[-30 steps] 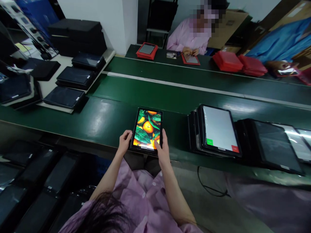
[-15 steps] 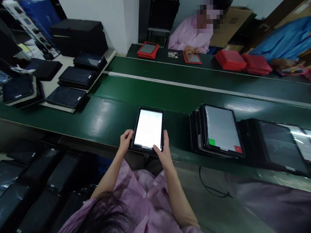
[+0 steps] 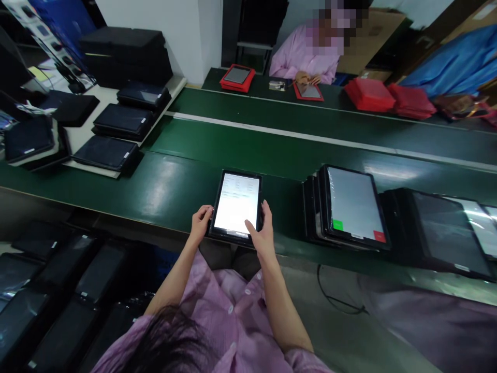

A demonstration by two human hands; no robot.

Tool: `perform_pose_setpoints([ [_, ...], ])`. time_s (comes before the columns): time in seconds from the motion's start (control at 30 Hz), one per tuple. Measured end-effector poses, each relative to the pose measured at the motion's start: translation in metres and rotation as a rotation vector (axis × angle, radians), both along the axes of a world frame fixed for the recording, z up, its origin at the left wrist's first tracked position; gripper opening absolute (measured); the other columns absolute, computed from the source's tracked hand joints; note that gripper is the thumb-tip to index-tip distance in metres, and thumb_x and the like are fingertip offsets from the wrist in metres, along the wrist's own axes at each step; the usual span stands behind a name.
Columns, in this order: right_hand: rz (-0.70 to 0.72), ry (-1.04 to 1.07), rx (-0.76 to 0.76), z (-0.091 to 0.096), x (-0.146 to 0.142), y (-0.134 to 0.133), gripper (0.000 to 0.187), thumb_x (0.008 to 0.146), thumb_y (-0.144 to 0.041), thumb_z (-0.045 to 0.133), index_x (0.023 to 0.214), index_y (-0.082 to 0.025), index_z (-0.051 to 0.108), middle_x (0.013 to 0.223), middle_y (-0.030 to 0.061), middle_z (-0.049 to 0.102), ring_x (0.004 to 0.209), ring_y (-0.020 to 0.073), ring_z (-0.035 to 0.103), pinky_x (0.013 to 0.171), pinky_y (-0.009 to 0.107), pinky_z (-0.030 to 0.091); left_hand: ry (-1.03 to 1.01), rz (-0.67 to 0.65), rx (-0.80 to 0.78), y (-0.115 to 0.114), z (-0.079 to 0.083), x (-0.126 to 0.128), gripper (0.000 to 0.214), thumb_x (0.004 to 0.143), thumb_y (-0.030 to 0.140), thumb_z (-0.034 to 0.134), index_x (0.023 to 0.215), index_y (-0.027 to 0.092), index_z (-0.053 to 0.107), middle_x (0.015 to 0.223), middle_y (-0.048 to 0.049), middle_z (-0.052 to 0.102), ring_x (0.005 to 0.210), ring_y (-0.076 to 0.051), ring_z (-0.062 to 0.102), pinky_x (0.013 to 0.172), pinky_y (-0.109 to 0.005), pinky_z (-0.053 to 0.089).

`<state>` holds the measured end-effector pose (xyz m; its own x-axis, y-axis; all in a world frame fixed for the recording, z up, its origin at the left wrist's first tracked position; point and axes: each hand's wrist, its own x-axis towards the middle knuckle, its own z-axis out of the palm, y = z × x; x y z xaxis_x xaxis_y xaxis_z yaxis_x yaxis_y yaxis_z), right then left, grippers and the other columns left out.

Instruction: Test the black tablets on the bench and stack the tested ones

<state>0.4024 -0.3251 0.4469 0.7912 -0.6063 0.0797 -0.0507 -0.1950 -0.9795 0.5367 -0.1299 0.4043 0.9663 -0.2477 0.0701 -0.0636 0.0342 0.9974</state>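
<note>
A tablet [image 3: 236,204] with a lit white screen and black frame lies at the near edge of the green bench, between my hands. Rows of small text show in the upper part of its screen. Fingers curled, my left hand [image 3: 201,224] grips the lower left edge. My right hand [image 3: 264,234] holds the right edge, its fingers along the side and its thumb over the lower right of the screen. The undersides of both hands are hidden.
To the right stands a stack of tablets [image 3: 355,207], the top one with green and red corner squares. Dark tablets [image 3: 106,153] lie on a shelf at left; several more [image 3: 70,274] sit below the bench. Across the bench [image 3: 272,119], a person [image 3: 303,57] handles a red-edged tablet.
My right thumb has moved slightly up the screen. Rows of text now fill the upper screen, which was nearly blank. My left hand stays at the tablet's edge.
</note>
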Motion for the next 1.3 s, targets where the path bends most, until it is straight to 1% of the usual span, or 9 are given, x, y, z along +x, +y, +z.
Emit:
perform_pose_setpoints([
  [0.13, -0.008, 0.012, -0.024, 0.0, 0.001, 0.001, 0.089, 0.093, -0.053, 0.073, 0.167, -0.03, 0.032, 0.174, 0.0096, 0.036, 0.161, 0.0324, 0.035, 0.133, 0.057, 0.028, -0.001, -0.004, 0.002, 0.0, 0.002, 0.0, 0.04, 0.094, 0.056, 0.07, 0.081, 0.018, 0.076, 0.095, -0.0068, 0.072, 0.091, -0.02, 0.063, 0.086, -0.03, 0.051],
  [0.47, 0.011, 0.033, -0.026, 0.001, 0.001, -0.001, 0.093, 0.091, -0.054, 0.074, 0.168, -0.027, 0.029, 0.175, 0.0118, 0.032, 0.162, 0.0332, 0.032, 0.134, 0.058, 0.025, 0.006, 0.0, -0.002, -0.001, 0.006, 0.0, 0.046, 0.091, 0.063, 0.07, 0.081, 0.018, 0.075, 0.091, -0.0063, 0.071, 0.086, -0.02, 0.062, 0.083, -0.031, 0.05],
  [0.6, 0.017, 0.044, -0.109, 0.016, 0.003, 0.001, 0.094, 0.094, -0.056, 0.071, 0.17, -0.027, 0.024, 0.177, 0.0122, 0.027, 0.164, 0.0348, 0.027, 0.135, 0.062, 0.022, 0.009, 0.0, 0.002, -0.001, 0.005, 0.0, 0.046, 0.091, 0.063, 0.069, 0.08, 0.018, 0.075, 0.091, -0.0063, 0.071, 0.087, -0.02, 0.062, 0.084, -0.031, 0.049],
  [0.67, 0.013, 0.03, -0.212, 0.028, 0.004, 0.005, 0.084, 0.099, -0.055, 0.065, 0.169, -0.028, 0.029, 0.176, 0.0107, 0.03, 0.164, 0.0342, 0.027, 0.135, 0.062, 0.022, 0.018, 0.006, -0.005, -0.002, 0.004, 0.0, 0.046, 0.091, 0.063, 0.069, 0.081, 0.018, 0.076, 0.092, -0.0066, 0.071, 0.088, -0.02, 0.062, 0.084, -0.031, 0.049],
  [0.73, 0.073, -0.005, -0.341, 0.04, 0.007, 0.012, 0.065, 0.105, -0.05, 0.057, 0.165, -0.031, 0.04, 0.17, 0.0082, 0.043, 0.161, 0.0323, 0.033, 0.135, 0.062, 0.024, 0.024, 0.009, -0.007, -0.002, 0.003, 0.001, 0.046, 0.09, 0.063, 0.069, 0.081, 0.019, 0.076, 0.093, -0.0067, 0.071, 0.089, -0.02, 0.062, 0.085, -0.031, 0.049],
  [0.8, 0.203, -0.051, -0.461, 0.049, 0.012, 0.02, 0.051, 0.108, -0.044, 0.052, 0.158, -0.035, 0.051, 0.16, 0.0053, 0.057, 0.157, 0.0302, 0.043, 0.134, 0.061, 0.026, 0.028, 0.01, -0.007, -0.003, 0.001, 0.001, 0.046, 0.09, 0.063, 0.069, 0.08, 0.019, 0.076, 0.092, -0.0062, 0.071, 0.088, -0.02, 0.062, 0.085, -0.031, 0.049],
  [0.87, 0.348, -0.084, -0.562, 0.056, 0.019, 0.027, 0.047, 0.108, -0.039, 0.052, 0.154, -0.035, 0.056, 0.152, 0.0038, 0.065, 0.155, 0.0291, 0.047, 0.135, 0.061, 0.026, 0.038, 0.007, -0.016, -0.003, 0.001, 0.001, 0.045, 0.09, 0.063, 0.07, 0.082, 0.019, 0.076, 0.091, -0.0056, 0.071, 0.088, -0.02, 0.062, 0.085, -0.031, 0.049],
  [1.0, 0.552, -0.065, -0.683, 0.062, 0.033, 0.032, 0.045, 0.107, -0.037, 0.057, 0.151, -0.03, 0.06, 0.139, 0.006, 0.074, 0.157, 0.0295, 0.045, 0.138, 0.064, 0.017, 0.043, -0.003, -0.038, -0.003, 0.001, 0.001, 0.043, 0.091, 0.06, 0.07, 0.086, 0.019, 0.077, 0.092, -0.0046, 0.071, 0.084, -0.019, 0.061, 0.083, -0.03, 0.049],
  [1.3, 0.583, -0.063, -0.669, 0.059, 0.032, 0.031, 0.045, 0.106, -0.036, 0.058, 0.151, -0.032, 0.06, 0.141, 0.0041, 0.073, 0.157, 0.0298, 0.044, 0.139, 0.067, 0.01, 0.03, -0.012, -0.015, -0.002, 0.003, 0.0, 0.044, 0.092, 0.062, 0.069, 0.087, 0.019, 0.077, 0.09, -0.0047, 0.071, 0.085, -0.019, 0.061, 0.082, -0.029, 0.049],
])
